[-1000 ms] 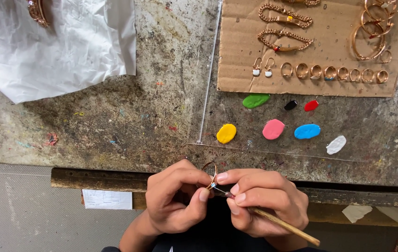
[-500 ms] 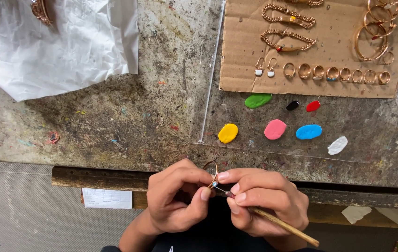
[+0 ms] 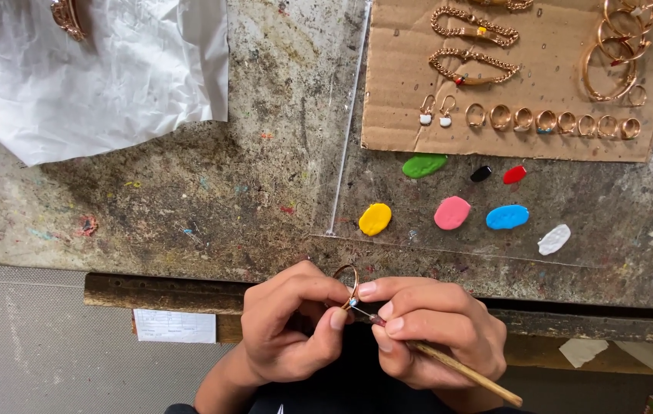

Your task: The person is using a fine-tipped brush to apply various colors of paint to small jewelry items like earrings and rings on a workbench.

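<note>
Both hands meet at the table's near edge. My left hand (image 3: 292,330) pinches a copper-coloured ring (image 3: 346,277) between thumb and fingertips, holding it upright just over the edge. My right hand (image 3: 434,326) grips a thin wooden brush (image 3: 464,372) like a pen, its tip touching the lower part of the ring, where a small blue dot shows. The handle slants back past my right wrist.

Just beyond the ring, blobs of paint lie on a clear sheet (image 3: 342,192): yellow (image 3: 375,218), pink (image 3: 451,212), blue (image 3: 507,217), white (image 3: 554,239), green (image 3: 424,165), black (image 3: 480,174) and red (image 3: 515,174). Farther off, a piece of cardboard (image 3: 395,84) carries a row of rings (image 3: 552,121), two earrings (image 3: 435,112), chains (image 3: 470,47) and bangles (image 3: 616,54). Crumpled white paper (image 3: 89,77) lies at the far left of the stained table (image 3: 188,199), with another bangle (image 3: 68,17) on it. Both wrists are bent inward, knuckles facing up.
</note>
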